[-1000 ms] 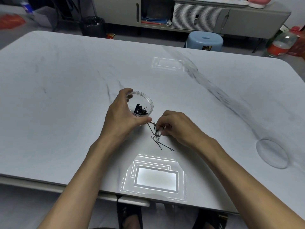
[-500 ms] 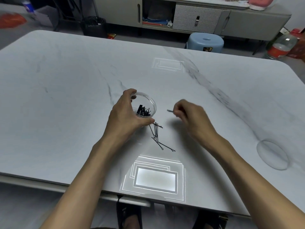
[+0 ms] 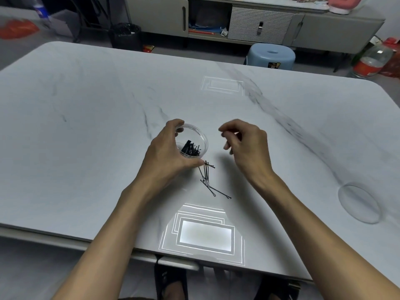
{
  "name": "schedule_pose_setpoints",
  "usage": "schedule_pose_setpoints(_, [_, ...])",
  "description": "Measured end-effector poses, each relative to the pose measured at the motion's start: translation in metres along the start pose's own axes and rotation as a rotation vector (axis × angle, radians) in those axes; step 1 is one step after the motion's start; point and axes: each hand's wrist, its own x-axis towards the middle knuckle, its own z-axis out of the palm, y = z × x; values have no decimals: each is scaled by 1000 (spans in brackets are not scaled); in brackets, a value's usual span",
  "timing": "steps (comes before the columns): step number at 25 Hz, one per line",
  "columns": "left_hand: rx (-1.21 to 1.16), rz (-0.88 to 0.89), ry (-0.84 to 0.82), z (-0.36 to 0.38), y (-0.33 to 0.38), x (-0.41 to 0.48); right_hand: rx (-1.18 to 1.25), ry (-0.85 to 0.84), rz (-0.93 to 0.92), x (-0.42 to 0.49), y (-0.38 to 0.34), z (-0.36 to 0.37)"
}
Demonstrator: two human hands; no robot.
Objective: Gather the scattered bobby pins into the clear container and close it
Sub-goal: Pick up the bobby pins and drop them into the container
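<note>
A small round clear container (image 3: pixel 202 137) with several black bobby pins (image 3: pixel 191 148) inside stands on the white marble table (image 3: pixel 86 126). My left hand (image 3: pixel 166 156) grips its near-left wall. Several loose bobby pins (image 3: pixel 208 178) lie in a small heap just in front of the container. My right hand (image 3: pixel 246 146) hovers to the right of the container, thumb and forefinger pinched on a bobby pin that barely shows. The clear round lid (image 3: pixel 359 203) lies flat near the table's right edge.
Bright ceiling-light reflections (image 3: pixel 205 236) show on the table near the front edge and further back. Beyond the far edge are a blue stool (image 3: pixel 271 57), a black bin (image 3: pixel 125 36) and a grey cabinet (image 3: pixel 259 20).
My right hand lifted off the pile with a pin pinched and rose beside the container. My left hand kept its grip on the container.
</note>
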Motion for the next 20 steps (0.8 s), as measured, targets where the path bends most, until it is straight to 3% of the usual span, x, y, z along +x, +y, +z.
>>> schedule_pose_setpoints(5, [-6, -35, 103, -5, -7, 4, -393, -324, 149, -17, 18, 27])
schedule_pose_setpoints(9, [-11, -30, 100, -6, -10, 4, -530, -296, 153, -17, 14, 31])
schedule_pose_setpoints(15, [-12, -22, 84, -5, -8, 4, -889, -388, 91, -20, 9, 17])
schedule_pose_setpoints(20, [-11, -19, 75, -3, -6, 3, -779, -343, 19, -20, 27, 6])
